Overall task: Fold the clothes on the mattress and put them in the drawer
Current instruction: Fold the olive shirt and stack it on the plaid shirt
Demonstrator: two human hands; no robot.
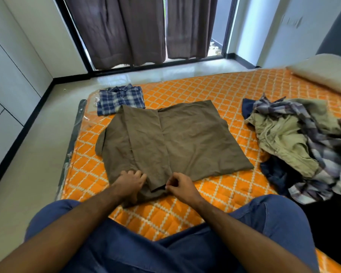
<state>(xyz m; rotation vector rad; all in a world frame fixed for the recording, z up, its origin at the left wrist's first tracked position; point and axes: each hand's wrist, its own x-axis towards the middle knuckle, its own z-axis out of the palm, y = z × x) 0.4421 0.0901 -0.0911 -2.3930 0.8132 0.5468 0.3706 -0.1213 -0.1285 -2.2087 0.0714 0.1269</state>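
Where fingers (pixel 168 184) curl — brown shirt's (pixel 185 138) hem hides.

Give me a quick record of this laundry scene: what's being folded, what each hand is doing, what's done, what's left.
being folded: brown shirt, flat on the mattress
left hand: rests on the shirt's near edge
right hand: pinches the near edge
done: folded plaid shirt at the far corner
left: pile of clothes on the right

Left hand (pixel 131 181): lay palm down, fingers spread and slightly bent, forearm stretched forward.
Right hand (pixel 180 184): fingers curled, thumb and forefinger pinched together; forearm angled inward.
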